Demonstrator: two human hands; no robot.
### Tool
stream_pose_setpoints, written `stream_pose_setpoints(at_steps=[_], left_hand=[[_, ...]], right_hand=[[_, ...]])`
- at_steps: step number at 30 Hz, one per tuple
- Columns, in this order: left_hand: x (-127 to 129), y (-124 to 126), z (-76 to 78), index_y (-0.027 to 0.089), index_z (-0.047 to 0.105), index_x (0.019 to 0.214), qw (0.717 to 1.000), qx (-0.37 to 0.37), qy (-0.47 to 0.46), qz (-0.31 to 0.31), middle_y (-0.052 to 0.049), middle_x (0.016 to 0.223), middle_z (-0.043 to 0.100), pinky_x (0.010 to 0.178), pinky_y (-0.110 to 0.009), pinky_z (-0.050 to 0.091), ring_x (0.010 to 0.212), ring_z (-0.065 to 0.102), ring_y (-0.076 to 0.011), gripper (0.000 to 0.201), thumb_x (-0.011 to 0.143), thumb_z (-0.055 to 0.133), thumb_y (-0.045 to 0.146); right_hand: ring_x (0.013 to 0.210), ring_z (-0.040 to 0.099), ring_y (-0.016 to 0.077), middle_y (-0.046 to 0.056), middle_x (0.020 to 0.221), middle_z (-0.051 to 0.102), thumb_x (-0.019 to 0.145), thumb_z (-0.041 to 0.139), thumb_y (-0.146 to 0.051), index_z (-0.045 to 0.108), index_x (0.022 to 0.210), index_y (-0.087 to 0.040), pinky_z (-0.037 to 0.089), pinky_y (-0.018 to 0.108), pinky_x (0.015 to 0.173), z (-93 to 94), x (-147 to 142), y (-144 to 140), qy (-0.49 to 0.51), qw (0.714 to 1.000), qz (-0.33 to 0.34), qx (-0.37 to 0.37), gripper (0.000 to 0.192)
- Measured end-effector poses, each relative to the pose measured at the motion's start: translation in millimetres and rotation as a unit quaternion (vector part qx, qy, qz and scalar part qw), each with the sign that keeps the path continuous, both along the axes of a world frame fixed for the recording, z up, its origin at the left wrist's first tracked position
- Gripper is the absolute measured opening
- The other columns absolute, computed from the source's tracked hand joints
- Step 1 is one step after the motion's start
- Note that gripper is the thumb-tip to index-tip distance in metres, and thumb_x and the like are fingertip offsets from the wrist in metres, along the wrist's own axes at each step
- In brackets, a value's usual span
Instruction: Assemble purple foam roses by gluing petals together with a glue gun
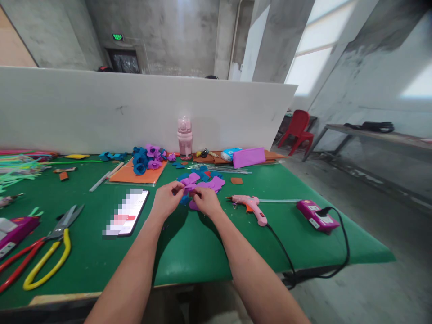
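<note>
Together, both hands (187, 200) pinch purple petals (189, 185) (pink bottle (185, 137) behind).

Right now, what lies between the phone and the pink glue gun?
In the head view, both hands, left hand and right hand, pinching purple felt petals.

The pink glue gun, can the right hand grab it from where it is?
Probably yes. The pink glue gun lies on the green table just beside the right hand, with nothing between them, though that hand is pinching purple petals.
</note>
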State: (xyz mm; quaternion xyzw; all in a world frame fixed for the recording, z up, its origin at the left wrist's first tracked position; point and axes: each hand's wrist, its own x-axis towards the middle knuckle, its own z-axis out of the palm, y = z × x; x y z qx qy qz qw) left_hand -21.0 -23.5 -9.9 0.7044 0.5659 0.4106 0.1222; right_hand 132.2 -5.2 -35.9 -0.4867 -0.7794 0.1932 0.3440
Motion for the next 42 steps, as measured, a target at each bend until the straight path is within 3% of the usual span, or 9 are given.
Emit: stream_pose_setpoints(at_steps=[17,29,37,42], left_hand=[[-0.4,-0.8,-0.1,0.02,0.063,0.076,1.0,0.013,-0.002,-0.009,0.002,0.069,0.065,0.06,-0.023,0.041,0.064,0.058,-0.0132,0.014,0.076,0.053,0.029],[5.3,-6.7,-0.9,0.02,0.059,0.077,0.981,0.121,0.15,0.033,-0.003,0.074,0.062,0.066,-0.027,0.04,0.072,0.056,-0.0168,0.013,0.081,0.047,0.022],[6.2,-7.6,3.5,0.02,0.06,0.091,0.987,0.141,0.078,0.021,-0.003,0.082,0.062,0.068,-0.027,0.044,0.069,0.054,-0.0149,0.014,0.079,0.053,0.025],[8.4,-7.4,4.8,0.02,0.06,0.096,0.982,0.179,0.061,0.013,-0.005,0.092,0.061,0.076,-0.031,0.045,0.084,0.055,-0.018,0.018,0.079,0.055,0.025]], right_hand=[[0.062,0.057,0.0136,0.002,0.067,0.067,0.075,0.049,-0.011,0.066,0.073,-0.016,0.036,0.022,0.058,1.5,-1.0,-1.7,0.021,1.0,0.004,-0.01,0.018],[0.061,0.057,0.0128,0.001,0.065,0.067,0.077,0.05,-0.014,0.067,0.076,-0.017,0.039,0.021,0.058,1.8,-2.2,-1.0,0.041,0.998,0.005,-0.035,0.018],[0.063,0.06,0.0139,0.002,0.068,0.068,0.08,0.05,-0.017,0.068,0.079,-0.016,0.041,0.022,0.06,-0.6,-1.2,1.6,0.084,0.995,-0.043,-0.026,0.018],[0.063,0.061,0.0132,0.001,0.068,0.068,0.082,0.049,-0.018,0.067,0.083,-0.017,0.042,0.022,0.062,-1.7,-2.4,2.3,0.12,0.992,-0.031,-0.021,0.018]])
